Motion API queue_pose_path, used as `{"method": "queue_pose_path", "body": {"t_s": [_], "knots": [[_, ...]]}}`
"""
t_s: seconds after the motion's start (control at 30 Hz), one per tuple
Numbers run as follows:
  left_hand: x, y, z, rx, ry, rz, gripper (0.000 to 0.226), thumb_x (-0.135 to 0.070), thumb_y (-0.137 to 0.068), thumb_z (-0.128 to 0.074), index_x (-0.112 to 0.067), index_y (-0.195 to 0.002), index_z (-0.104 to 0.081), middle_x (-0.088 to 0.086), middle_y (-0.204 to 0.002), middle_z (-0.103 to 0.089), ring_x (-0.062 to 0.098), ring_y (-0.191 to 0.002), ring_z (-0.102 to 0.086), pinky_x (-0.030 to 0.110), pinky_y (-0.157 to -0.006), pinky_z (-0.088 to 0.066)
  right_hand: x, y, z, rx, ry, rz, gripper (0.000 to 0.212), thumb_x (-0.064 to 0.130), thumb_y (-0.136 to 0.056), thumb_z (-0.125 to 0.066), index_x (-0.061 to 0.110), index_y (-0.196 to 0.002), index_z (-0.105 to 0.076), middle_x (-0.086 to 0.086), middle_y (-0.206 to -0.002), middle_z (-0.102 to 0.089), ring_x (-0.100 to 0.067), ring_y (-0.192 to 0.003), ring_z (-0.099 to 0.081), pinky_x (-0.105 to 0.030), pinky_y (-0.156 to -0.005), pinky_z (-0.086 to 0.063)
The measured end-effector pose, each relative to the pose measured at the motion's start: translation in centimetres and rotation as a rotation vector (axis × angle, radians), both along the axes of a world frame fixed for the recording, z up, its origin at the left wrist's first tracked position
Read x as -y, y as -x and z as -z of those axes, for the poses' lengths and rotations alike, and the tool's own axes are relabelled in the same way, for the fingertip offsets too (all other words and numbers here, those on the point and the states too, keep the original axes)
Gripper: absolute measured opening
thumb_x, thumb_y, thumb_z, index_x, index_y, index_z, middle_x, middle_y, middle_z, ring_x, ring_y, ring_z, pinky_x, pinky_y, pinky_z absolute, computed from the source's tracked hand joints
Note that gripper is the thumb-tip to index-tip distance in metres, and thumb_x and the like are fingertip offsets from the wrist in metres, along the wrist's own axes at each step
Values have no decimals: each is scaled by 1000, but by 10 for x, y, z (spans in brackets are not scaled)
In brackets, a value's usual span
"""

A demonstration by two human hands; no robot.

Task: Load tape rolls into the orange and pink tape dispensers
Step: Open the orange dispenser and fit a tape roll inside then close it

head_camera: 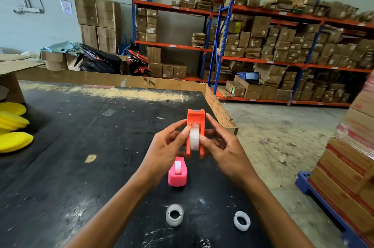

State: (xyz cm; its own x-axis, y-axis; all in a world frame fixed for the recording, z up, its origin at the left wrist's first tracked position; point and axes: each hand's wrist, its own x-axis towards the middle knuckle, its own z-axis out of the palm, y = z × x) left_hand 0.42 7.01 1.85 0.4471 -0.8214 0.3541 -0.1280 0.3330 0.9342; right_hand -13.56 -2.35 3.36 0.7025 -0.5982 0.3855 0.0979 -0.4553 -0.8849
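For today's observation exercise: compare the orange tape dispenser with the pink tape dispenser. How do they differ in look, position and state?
The orange tape dispenser is held above the table between the left hand and right hand; the pink tape dispenser stands on the black table, untouched. The orange one looks longer and slimmer; the pink one looks squat and rounded. The orange one's cutter end points away from the camera; the pink one's cannot be made out. Both carry a whitish tape roll.

Both forearms bare to the frame's lower edge; no sleeves, watch or rings visible. Left hand [164,150] and right hand [226,152]: ungloved, slender fingers, fingernails long and unpainted.
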Motion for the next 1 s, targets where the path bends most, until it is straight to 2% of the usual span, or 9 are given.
{"method": "queue_pose_path", "body": {"t_s": [0.1,0.23,0.37,0.5,0.6,0.77,0.87,0.93,1.0], "knots": [[-1,-4,-2,27,-5,25,54,-36,-86,-56,-34,-139,-47,17,-103,-73,24,-93,-73,41,-75,-62,3,1,-6,-41,-8,-59,59,23,-91,-60,43,-139,-32,5,-112,-62,-1,-93,-66,-16,-65,-56],[-4,-7,-1,72,-15,62,52,-35,-89,-53,-31,-141,-47,18,-117,-69,24,-103,-70,49,-81,-60,2,0,-8,-44,-42,-110,55,19,-91,-60,44,-134,-37,-4,-125,-60,-19,-109,-62,-21,-70,-58],[-4,-7,-5,48,-10,55,50,-37,-88,-54,-35,-138,-50,18,-115,-69,25,-101,-70,43,-77,-62,1,-2,-13,-46,-41,-87,56,21,-91,-61,45,-134,-38,-3,-120,-61,-15,-104,-63,-16,-65,-56],[-2,-6,-9,0,-22,30,52,-35,-89,-55,-31,-140,-48,10,-104,-76,24,-93,-74,37,-73,-62,6,-1,-18,-67,-48,-54,56,24,-90,-61,35,-141,-40,9,-110,-65,6,-91,-66,-14,-63,-56],[-3,-5,-6,-37,-30,17,46,-29,-92,-55,-27,-139,-51,8,-98,-78,24,-87,-75,35,-70,-62,7,2,-13,-34,-93,-55,48,23,-88,-64,29,-134,-52,11,-110,-71,0,-95,-69,-21,-68,-59],[-2,2,6,-45,-32,2,49,-31,-88,-57,-26,-137,-53,2,-92,-79,18,-91,-74,31,-69,-62,4,5,1,-21,-103,-68,34,21,-89,-64,43,-113,-59,30,-98,-72,0,-100,-68,-18,-71,-58],[0,6,10,-79,-38,9,44,-30,-89,-58,-28,-133,-56,1,-89,-79,18,-86,-74,31,-67,-62,6,7,6,-34,-112,-52,35,25,-87,-65,40,-118,-61,20,-104,-74,-5,-101,-69,-22,-71,-60],[2,8,13,-96,-36,-7,39,-25,-93,-57,-27,-132,-57,2,-88,-80,18,-82,-74,30,-63,-61,7,8,6,-67,-87,8,46,33,-84,-67,32,-129,-57,7,-114,-71,-10,-103,-68,-29,-77,-61],[4,10,15,-71,-36,-27,40,-23,-95,-56,-26,-134,-54,1,-82,-79,15,-78,-75,26,-61,-59,9,10,3,-87,-8,102,44,33,-85,-67,30,-128,-58,3,-117,-67,-10,-103,-66,-30,-86,-57]]}}
